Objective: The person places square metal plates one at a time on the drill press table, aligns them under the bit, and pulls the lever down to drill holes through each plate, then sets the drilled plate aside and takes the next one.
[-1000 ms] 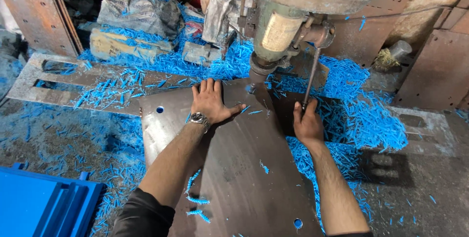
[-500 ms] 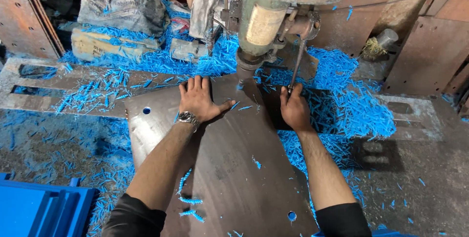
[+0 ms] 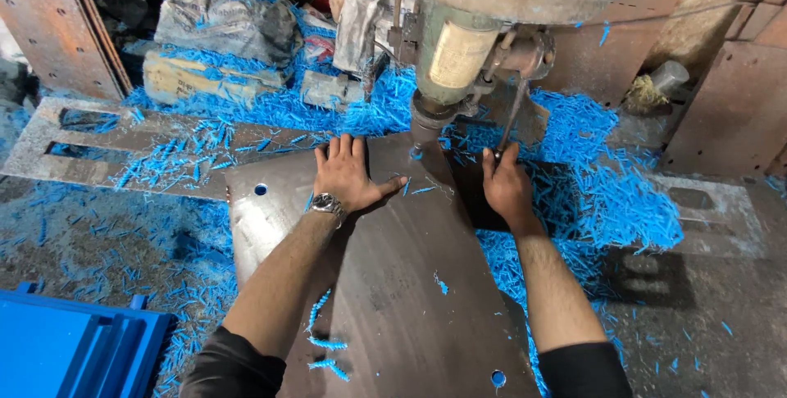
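Head cam: we had left hand [image 3: 348, 175] flat, open on steel plate [image 3: 385, 283], right hand [image 3: 506, 189] closed on feed lever [image 3: 510, 123]. Risk: plate could've spun if drill spindle [image 3: 430, 115] grabbed; fingers v. close.

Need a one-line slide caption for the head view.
Left hand flat on a drilled steel plate under a drill press; right hand at its lever, amid blue shavings.

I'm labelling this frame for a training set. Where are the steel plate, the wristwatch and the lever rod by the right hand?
steel plate [image 3: 410, 283], head view, bare middle of its surface.
wristwatch [image 3: 327, 202], head view, on its face at the left wrist.
lever rod [image 3: 511, 118], head view, mid-shaft above the right hand.
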